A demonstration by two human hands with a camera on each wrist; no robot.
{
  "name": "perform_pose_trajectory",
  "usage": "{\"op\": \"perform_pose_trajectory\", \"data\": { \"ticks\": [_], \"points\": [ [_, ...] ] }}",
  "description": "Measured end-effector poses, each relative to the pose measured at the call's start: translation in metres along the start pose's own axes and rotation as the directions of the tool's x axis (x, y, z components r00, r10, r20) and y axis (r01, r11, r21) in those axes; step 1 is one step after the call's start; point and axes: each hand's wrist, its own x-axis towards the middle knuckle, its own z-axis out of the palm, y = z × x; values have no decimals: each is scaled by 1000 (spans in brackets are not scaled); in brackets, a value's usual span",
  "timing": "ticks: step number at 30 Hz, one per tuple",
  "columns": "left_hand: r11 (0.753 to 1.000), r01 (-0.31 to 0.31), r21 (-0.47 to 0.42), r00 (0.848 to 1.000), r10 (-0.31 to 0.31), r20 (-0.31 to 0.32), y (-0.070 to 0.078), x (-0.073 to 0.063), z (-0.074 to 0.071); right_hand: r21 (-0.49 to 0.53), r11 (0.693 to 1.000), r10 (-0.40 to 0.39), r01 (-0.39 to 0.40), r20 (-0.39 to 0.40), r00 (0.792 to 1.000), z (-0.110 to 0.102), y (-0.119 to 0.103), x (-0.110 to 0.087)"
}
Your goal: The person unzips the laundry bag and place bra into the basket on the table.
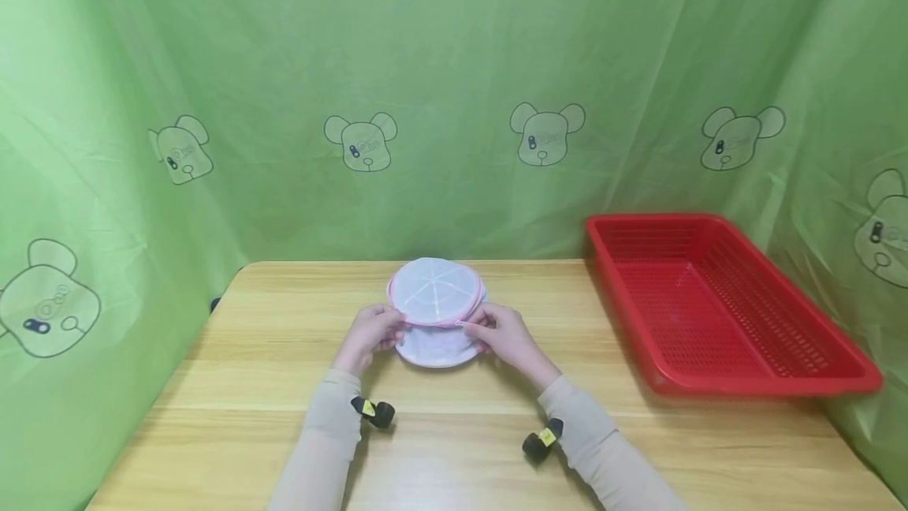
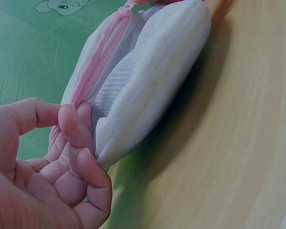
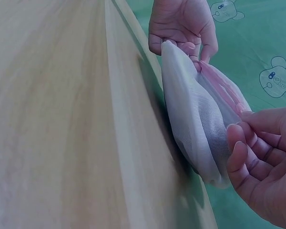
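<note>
Between both hands, near the back of the table, is a round white mesh laundry bag (image 1: pixel 436 347) with a pink zipper (image 2: pixel 96 67) along its edge. My left hand (image 1: pixel 376 330) pinches the zipper edge at the bag's left side, thumb against the index finger. On the right side, my right hand (image 1: pixel 500 331) pinches the zipper's pull end (image 3: pixel 242 109) between thumb and finger. Part of the zipper stands parted, with grey mesh showing inside in both wrist views. The bag's upper face tilts up above its lower face.
A red plastic basket (image 1: pixel 766 386) with perforated walls stands on the right of the wooden table (image 1: pixel 454 448). Green curtains (image 1: pixel 454 38) printed with bear faces surround the table at the back and both sides.
</note>
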Motion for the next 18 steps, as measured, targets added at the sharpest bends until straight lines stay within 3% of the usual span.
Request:
{"op": "perform_pose_trajectory", "data": {
  "ticks": [5, 12, 18],
  "points": [
    [1000, 0, 9, 1000, 0, 5, -3, 5, -1, -3, 1000, 1, -1, 0, 1000, 0, 1, 1],
    [1000, -5, 3, 1000, 5, -22, -20, 23, -4, -1, 1000, 4, -4, -8, 1000, 0, 3, 2],
    [1000, -7, 3, 999, 8, -32, -20, 22, -4, -4, 1000, 14, -14, -16, 1000, -1, 3, 2]
  ]
}}
